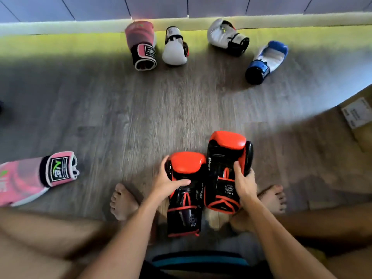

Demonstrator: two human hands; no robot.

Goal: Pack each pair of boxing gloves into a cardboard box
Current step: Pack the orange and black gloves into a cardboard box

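Two orange-and-black boxing gloves lie side by side in front of me on the wooden floor. My left hand (168, 181) grips the left orange glove (186, 190) around its middle. My right hand (244, 183) grips the right orange glove (225, 170), which sits a little farther forward. A cardboard box (360, 125) with a white label shows at the right edge, partly cut off.
A pink glove (38, 176) lies near left; another pink glove (142, 44) stands at the far wall. Two white gloves (175, 46) (227, 36) and a blue-and-white glove (265, 61) lie farther back. My bare feet (123, 201) and legs flank the orange gloves.
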